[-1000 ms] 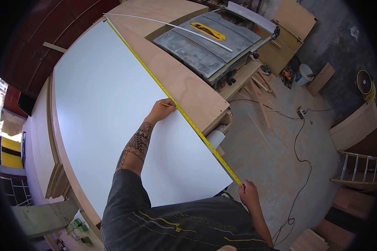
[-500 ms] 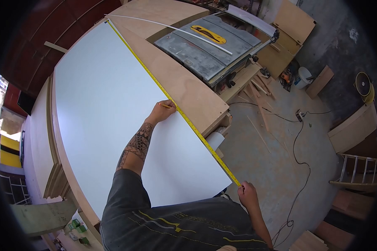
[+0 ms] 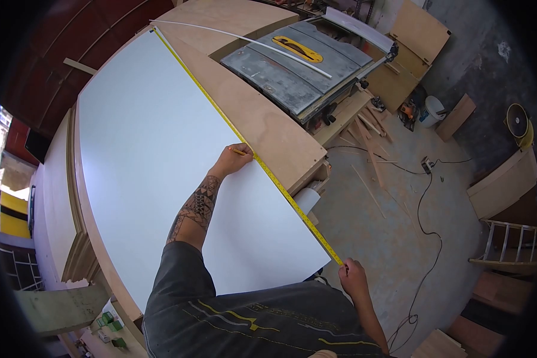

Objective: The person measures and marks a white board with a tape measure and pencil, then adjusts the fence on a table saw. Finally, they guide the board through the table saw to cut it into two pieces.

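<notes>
A large white sheet [image 3: 143, 131] lies flat over the wooden bench. Along its right edge stretches a yellow tape measure [image 3: 274, 180], its far end at the sheet's top corner. My left hand [image 3: 231, 160] is closed around a pencil [image 3: 238, 152] and rests on the sheet's edge against the tape. Beyond the near corner, my right hand [image 3: 353, 278] grips the near end of the tape; its case is mostly hidden by the fingers.
To the upper right is a table saw [image 3: 286, 65] with a thin white strip [image 3: 268, 48] lying across it. Wood offcuts [image 3: 370, 143] and a black cable [image 3: 423, 209] lie on the floor. A ladder [image 3: 510, 241] and a fan [image 3: 518, 119] stand at right.
The view has shifted very slightly. Both hands, the pencil and the tape stay essentially where they were.
</notes>
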Demonstrator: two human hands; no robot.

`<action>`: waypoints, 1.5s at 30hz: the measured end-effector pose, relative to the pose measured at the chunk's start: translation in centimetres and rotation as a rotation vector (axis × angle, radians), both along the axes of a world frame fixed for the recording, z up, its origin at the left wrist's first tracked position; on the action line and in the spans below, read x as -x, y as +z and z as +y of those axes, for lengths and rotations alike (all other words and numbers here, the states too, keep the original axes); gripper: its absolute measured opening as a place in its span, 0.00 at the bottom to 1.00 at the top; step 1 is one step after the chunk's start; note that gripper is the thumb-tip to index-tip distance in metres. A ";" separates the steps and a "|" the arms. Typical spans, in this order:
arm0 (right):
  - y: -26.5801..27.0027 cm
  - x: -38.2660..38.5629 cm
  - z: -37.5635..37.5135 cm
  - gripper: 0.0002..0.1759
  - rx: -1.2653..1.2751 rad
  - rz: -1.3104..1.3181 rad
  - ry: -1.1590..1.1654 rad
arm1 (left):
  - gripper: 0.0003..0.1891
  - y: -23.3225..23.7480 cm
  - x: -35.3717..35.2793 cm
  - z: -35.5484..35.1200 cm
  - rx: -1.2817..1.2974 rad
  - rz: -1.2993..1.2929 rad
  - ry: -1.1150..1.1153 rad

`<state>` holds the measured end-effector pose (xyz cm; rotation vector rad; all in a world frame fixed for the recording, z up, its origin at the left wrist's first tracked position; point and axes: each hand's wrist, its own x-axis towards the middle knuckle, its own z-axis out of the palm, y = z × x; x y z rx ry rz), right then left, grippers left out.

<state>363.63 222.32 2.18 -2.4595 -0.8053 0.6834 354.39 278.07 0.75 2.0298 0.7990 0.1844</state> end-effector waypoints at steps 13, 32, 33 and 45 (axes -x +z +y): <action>-0.2 0.0 0.1 0.11 0.049 0.024 -0.003 | 0.08 0.7 0.1 -0.3 -0.010 0.024 -0.006; 3.0 -0.5 1.2 0.14 -0.075 0.154 -0.049 | 0.09 5.4 5.2 -4.5 -0.049 -0.023 0.203; 4.5 -0.4 2.0 0.15 -0.079 0.211 -0.071 | 0.09 4.7 6.1 -5.5 -0.021 -0.033 0.218; 1.9 -1.7 4.5 0.17 0.026 0.291 0.003 | 0.12 3.1 11.0 -18.0 0.253 -0.079 0.305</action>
